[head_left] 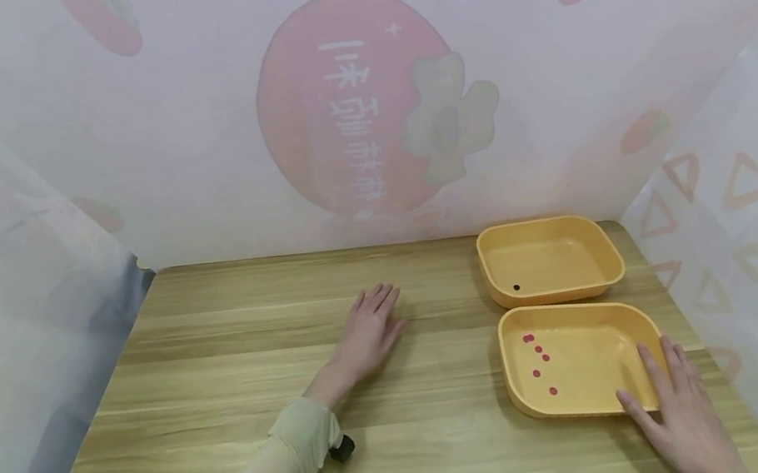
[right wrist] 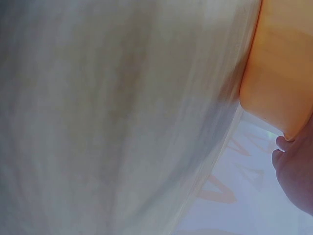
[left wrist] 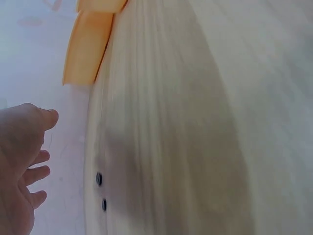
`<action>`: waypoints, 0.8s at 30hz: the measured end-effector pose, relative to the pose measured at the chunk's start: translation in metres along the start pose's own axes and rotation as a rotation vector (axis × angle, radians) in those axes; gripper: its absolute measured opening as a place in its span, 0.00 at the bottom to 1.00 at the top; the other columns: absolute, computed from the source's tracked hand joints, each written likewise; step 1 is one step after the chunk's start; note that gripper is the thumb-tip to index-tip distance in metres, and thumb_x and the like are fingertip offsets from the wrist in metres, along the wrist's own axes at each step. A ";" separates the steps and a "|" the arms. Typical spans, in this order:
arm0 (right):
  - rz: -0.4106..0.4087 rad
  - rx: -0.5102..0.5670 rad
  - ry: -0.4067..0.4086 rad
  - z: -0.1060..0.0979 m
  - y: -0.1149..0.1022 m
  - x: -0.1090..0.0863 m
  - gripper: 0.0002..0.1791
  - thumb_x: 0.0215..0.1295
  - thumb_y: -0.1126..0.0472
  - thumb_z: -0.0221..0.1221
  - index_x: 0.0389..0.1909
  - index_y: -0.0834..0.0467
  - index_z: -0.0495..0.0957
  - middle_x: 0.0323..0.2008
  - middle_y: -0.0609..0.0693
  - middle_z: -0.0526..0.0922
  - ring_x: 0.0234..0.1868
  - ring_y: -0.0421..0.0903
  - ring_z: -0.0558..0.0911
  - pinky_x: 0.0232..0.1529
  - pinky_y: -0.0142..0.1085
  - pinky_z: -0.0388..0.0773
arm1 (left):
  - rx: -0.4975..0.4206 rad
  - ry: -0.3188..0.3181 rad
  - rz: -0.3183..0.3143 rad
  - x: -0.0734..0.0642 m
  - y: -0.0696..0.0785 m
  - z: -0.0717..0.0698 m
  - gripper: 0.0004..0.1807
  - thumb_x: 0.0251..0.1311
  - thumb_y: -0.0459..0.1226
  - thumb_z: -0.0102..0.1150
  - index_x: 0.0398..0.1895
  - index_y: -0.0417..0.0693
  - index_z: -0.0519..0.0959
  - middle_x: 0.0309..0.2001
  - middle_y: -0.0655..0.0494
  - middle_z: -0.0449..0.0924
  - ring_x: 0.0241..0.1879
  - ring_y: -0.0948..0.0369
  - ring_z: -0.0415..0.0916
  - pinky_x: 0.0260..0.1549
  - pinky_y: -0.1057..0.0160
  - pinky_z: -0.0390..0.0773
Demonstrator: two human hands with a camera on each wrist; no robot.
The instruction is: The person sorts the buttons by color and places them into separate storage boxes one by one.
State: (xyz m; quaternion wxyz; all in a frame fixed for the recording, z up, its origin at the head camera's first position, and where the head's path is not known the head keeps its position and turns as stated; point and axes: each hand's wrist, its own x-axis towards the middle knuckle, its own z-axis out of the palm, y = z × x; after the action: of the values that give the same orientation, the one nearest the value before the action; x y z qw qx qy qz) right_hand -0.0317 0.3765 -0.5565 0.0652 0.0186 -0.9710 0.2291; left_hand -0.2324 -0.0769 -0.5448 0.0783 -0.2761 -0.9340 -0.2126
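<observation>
My left hand (head_left: 365,339) hovers over the middle of the wooden table, fingers extended and thumb apart, holding nothing. Below its fingers in the left wrist view lie two small black discs (left wrist: 99,179), which the hand hides in the head view. At the right, my right hand (head_left: 689,419) rests on the near right corner of the nearer yellow tray (head_left: 593,412). Its thumb crosses the front rim and its fingers lie spread along the right rim. Several small red discs (head_left: 546,357) are scattered over the left part of that tray.
Directly behind the nearer tray stands a second yellow tray (head_left: 559,296), with one black disc (head_left: 517,287) inside. Printed white curtains (head_left: 196,150) enclose the wooden table (head_left: 445,436) at the back and both sides. A small black device (head_left: 342,449) sits at the left cuff.
</observation>
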 end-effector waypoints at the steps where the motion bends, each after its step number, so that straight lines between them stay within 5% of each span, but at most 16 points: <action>1: -0.001 0.001 0.002 0.000 0.000 0.000 0.47 0.86 0.45 0.53 0.89 0.63 0.43 0.88 0.74 0.34 0.89 0.76 0.33 0.86 0.72 0.25 | 0.008 0.004 -0.001 -0.003 -0.003 -0.001 0.32 0.78 0.40 0.65 0.78 0.31 0.72 0.78 0.33 0.72 0.81 0.37 0.68 0.84 0.32 0.62; 16: 0.000 0.009 0.002 0.000 0.001 0.000 0.47 0.86 0.45 0.54 0.89 0.64 0.43 0.88 0.75 0.34 0.88 0.78 0.34 0.83 0.79 0.30 | 0.026 0.003 -0.052 -0.038 -0.028 -0.004 0.22 0.77 0.35 0.67 0.68 0.32 0.82 0.69 0.36 0.83 0.74 0.40 0.78 0.80 0.40 0.72; 24: 0.005 0.009 -0.006 0.001 0.001 0.000 0.47 0.86 0.45 0.53 0.90 0.63 0.42 0.88 0.74 0.33 0.88 0.76 0.33 0.84 0.77 0.28 | -0.073 0.106 -0.130 -0.047 -0.059 0.019 0.12 0.68 0.30 0.73 0.53 0.39 0.89 0.54 0.43 0.90 0.61 0.44 0.80 0.63 0.44 0.85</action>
State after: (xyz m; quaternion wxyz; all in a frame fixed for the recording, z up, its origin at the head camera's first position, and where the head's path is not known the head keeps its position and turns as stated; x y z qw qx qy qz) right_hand -0.0321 0.3773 -0.5575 0.0616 0.0172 -0.9702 0.2337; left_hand -0.2261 -0.1363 -0.5956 0.1034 -0.2061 -0.9361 -0.2656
